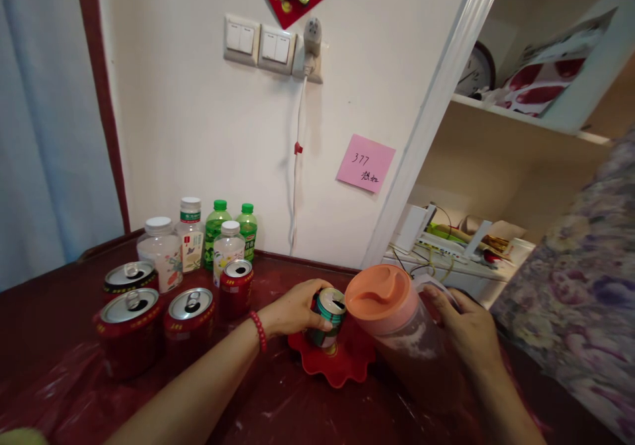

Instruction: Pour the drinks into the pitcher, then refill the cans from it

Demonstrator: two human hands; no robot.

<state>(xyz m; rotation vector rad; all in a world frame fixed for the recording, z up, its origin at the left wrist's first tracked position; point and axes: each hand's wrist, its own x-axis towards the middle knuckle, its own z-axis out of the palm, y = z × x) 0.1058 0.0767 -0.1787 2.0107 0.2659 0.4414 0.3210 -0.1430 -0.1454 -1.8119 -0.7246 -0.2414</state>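
Observation:
My left hand, with a red bead bracelet at the wrist, is wrapped round a small green can with an opened top. The can is over a red scalloped dish; whether it touches the dish I cannot tell. To its right, my right hand grips the handle of a clear pitcher with an orange lid. The pitcher tilts toward the can, its lid close beside the can's rim. No liquid stream shows between them.
Red opened cans stand at the left, before bottles with white caps and green caps. A white cable hangs down the wall behind. Shelves and a floral curtain are on the right.

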